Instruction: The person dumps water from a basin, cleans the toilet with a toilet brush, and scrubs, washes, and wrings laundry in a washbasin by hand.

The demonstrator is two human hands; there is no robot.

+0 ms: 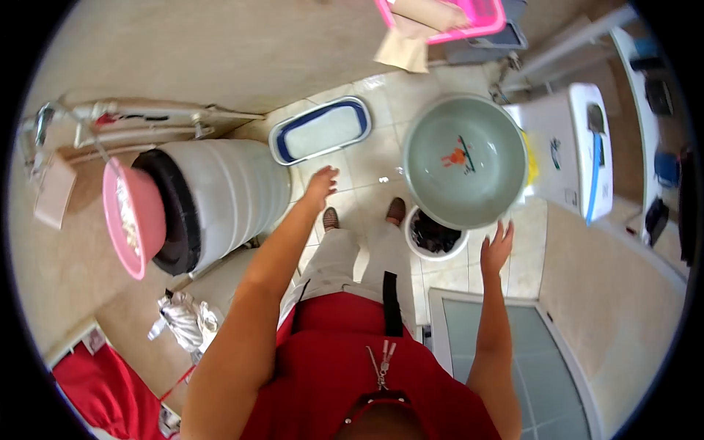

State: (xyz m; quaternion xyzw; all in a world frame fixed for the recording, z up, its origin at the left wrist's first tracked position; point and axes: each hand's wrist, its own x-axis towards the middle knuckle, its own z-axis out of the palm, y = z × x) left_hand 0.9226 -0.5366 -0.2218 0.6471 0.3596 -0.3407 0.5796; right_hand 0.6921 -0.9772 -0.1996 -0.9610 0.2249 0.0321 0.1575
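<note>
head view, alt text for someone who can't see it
A person's empty right hand is beside a grey-green basin, and the empty left hand hovers above a tiled floor. A blue-and-white tub rests ahead, a pink bowl tops a barrel at left, and the basin partly hides a white bucket.

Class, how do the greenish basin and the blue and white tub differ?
The greenish basin is round; the blue and white tub is oblong. The basin shows an orange design inside; the tub shows none. The basin appears larger in this view than the tub. Both are open on top.
</note>
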